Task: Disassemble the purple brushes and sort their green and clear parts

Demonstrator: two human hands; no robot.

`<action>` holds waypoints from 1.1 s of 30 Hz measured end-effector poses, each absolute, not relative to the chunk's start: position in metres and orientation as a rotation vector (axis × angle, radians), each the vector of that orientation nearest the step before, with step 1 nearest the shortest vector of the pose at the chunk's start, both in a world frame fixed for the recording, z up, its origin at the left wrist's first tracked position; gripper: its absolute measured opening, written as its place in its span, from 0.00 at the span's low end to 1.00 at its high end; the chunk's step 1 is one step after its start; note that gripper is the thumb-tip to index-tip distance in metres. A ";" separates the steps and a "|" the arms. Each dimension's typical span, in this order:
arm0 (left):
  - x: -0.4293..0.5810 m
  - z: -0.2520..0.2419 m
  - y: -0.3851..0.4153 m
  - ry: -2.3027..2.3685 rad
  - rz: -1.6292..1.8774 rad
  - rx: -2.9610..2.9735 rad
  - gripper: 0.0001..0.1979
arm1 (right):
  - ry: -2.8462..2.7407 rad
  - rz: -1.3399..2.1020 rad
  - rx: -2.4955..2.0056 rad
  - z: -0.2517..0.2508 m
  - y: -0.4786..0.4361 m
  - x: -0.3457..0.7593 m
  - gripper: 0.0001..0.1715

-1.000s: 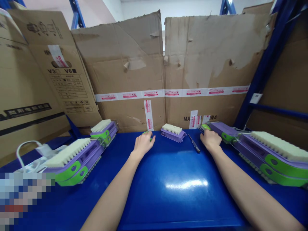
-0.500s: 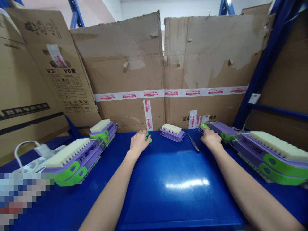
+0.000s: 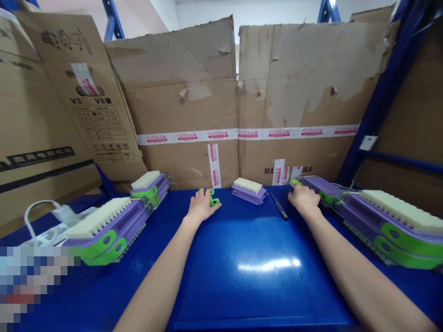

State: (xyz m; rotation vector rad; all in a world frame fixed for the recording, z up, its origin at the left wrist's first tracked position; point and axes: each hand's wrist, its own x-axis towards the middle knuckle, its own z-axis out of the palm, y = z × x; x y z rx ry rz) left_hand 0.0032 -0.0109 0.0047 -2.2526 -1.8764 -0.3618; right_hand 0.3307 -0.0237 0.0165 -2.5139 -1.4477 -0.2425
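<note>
The left hand pinches a small green clip (fingers curled), while the right hand rests closed on the purple brush unit, steadying it.

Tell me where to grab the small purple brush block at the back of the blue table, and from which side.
Take the purple brush block by its two long purple side walls, coming down from above and in front. Its white bristles face up, so the top is soft; the flat base lies on the blue table. The cardboard wall close behind likely blocks a rear approach.
</note>
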 end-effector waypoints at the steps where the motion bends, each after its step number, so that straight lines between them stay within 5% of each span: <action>1: 0.003 0.005 -0.011 -1.880 -0.359 -2.266 0.29 | -1.445 -0.278 -2.496 0.017 -0.024 0.330 0.20; 14: 0.028 0.022 -0.031 -1.523 -0.611 -2.291 0.25 | -1.785 -0.624 -1.821 0.036 -0.037 0.282 0.24; 22: 0.051 0.021 -0.043 -1.390 -0.744 -2.190 0.17 | -2.129 -0.084 -1.133 0.020 -0.058 0.209 0.27; 28: 0.048 0.021 -0.042 -1.321 -0.808 -2.183 0.19 | -1.919 0.377 -1.040 0.012 -0.052 0.199 0.25; 33: 0.049 0.021 -0.042 -1.286 -0.857 -2.182 0.23 | -1.830 0.379 -1.018 0.016 -0.050 0.200 0.24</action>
